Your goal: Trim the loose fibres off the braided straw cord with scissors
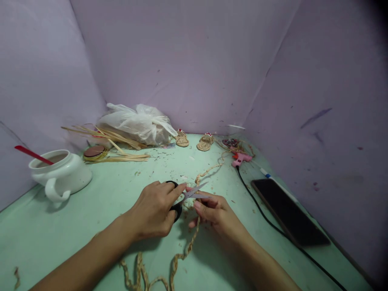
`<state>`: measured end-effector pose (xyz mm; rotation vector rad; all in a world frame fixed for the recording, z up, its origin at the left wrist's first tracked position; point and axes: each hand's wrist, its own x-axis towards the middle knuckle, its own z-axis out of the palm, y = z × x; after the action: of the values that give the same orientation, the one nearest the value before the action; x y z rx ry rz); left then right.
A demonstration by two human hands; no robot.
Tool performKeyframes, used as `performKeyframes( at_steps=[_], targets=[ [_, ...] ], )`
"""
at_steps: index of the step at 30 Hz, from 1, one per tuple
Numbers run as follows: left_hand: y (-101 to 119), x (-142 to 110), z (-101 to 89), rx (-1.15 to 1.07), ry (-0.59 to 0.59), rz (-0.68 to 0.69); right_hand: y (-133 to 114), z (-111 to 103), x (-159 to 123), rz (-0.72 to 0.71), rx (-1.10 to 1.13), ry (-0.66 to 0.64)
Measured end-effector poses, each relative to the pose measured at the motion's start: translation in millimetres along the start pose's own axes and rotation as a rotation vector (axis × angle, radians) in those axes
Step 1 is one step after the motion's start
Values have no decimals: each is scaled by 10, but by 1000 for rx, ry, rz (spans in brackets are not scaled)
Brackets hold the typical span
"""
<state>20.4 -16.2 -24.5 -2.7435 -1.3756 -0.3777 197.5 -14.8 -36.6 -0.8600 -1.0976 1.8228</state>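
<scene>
Our left hand [156, 208] has its fingers clamped on the handles of the scissors [191, 193], blades spread beside our right hand [216, 212]. Those fingers pinch the braided cord [196, 231] above the table [93, 220], presumably to steady it near the blades; we cannot tell whether it lies between them. The glue gun [241, 159] lies farther back, seemingly leaving our hands room.

on table [110, 194]: pot [71, 171], left; bag [136, 123], far left; sandals [205, 142], far centre; phone [287, 210], right; rope [190, 245], near centre.
</scene>
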Motion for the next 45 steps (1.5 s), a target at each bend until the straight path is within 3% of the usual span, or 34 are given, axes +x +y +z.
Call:
performKeyframes(
  at_steps=[4, 8, 14, 21, 26, 45],
  targets=[
    [-44, -5, 48, -148, 60, -120, 6, 13, 11, -24, -62, 94],
    [-66, 2, 78, -290, 138, -261, 8, -10, 35, 25, 28, 305],
    [-65, 10, 128, -285, 133, -265, 30, -75, 76, 2, 215, 482],
    [-82, 0, 121, -83, 50, -115, 54, -22, 48, -31, 94, 430],
    [-39, -6, 98, 47, 83, -32, 26, -1, 48, -67, -11, 524],
    [-65, 4, 79, 80, -20, 6, -27, 11, 17, -143, -238, 393]
  ],
)
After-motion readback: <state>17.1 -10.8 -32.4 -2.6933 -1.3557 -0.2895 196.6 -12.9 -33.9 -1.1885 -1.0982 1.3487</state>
